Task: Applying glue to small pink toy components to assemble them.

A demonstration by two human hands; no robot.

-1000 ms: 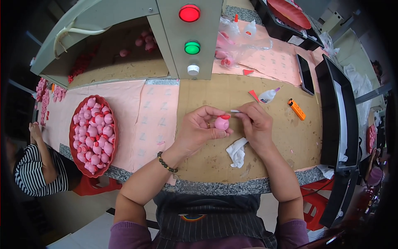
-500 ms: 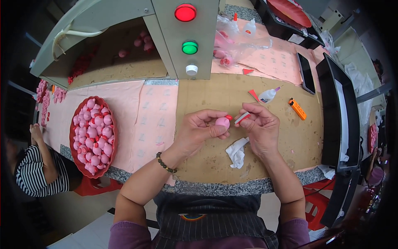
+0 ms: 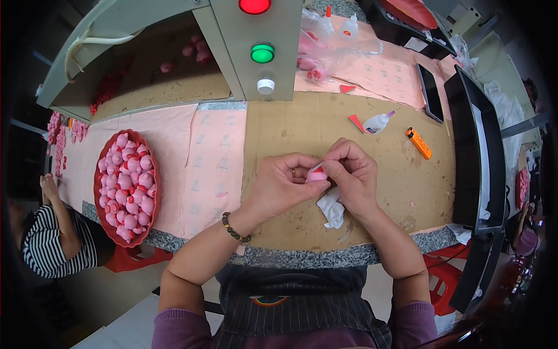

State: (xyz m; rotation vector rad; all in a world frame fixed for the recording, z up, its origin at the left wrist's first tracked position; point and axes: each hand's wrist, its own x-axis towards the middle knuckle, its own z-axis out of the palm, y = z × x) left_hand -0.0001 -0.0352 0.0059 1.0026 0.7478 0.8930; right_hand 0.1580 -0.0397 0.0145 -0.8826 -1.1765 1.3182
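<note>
Right hand (image 3: 354, 180) has been brought in against the pink toy (image 3: 317, 176) — half a sec ago it was held apart, w/ the thin strip (image 3: 318, 166) turned flat side up. Toy is gripped btw. thumb and fingers of the left hand (image 3: 283, 183), above the middle of the cardboard (image 3: 279, 131); it is smooth, rounded, w/ a red part on top. Strip, pale along its edge, is pinched in the right fingertips at that red part; exact contact is hidden by the fingers.

Under the right wrist a crumpled white tissue (image 3: 331, 209) is seen. Cardboard is brown, flat, stained; beside it, soft creased pink cloth (image 3: 168, 154) is spread, and both are laid on a speckled stone tabletop (image 3: 325, 257). At left, a scalloped red basin (image 3: 157, 189) is heaped w/ glossy round toys (image 3: 123, 181). Toward the far right lie a glue bottle (image 3: 376, 123), an orange plastic lighter (image 3: 418, 143) and a black phone (image 3: 430, 92). Beyond — a grey metal cabinet (image 3: 253, 26); at far left, a co-worker in a striped top (image 3: 49, 244).
</note>
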